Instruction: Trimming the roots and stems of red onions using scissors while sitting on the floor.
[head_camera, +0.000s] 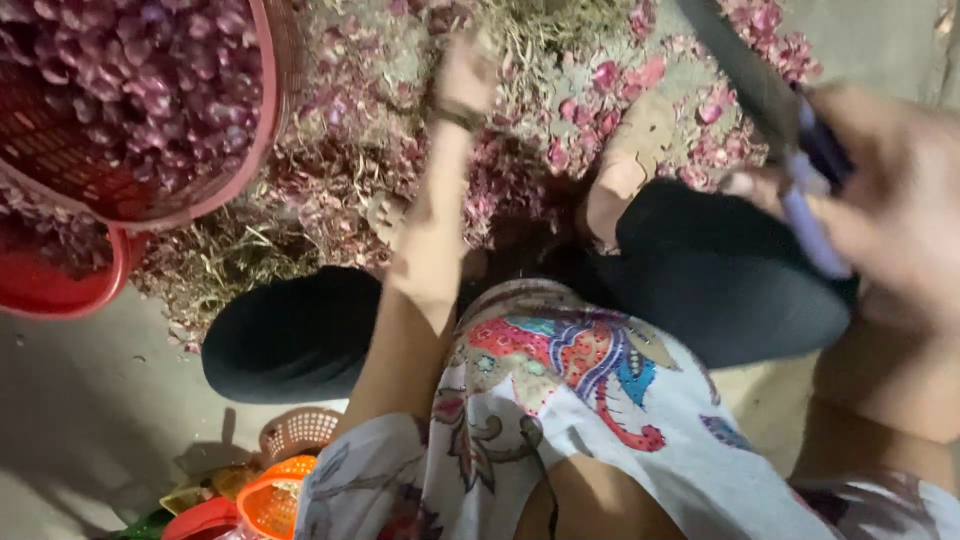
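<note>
Purple-handled knife (800, 190) sits gripped in the right hand (880, 200), blade up and clear of the legs. The left hand (465, 75) reaches into the onion peelings (600, 110); its grip is unclear. A basket (270, 110) of onions (140, 80) stands close by.

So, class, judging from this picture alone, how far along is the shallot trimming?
Done: the red basket is heaped with purple shallots, and peel scraps litter the floor. In hand: the right hand holds a knife by its pale handle, while the left hand reaches into the pile of shallots and dry stalks ahead. Left: that pile, its size unclear.
</note>
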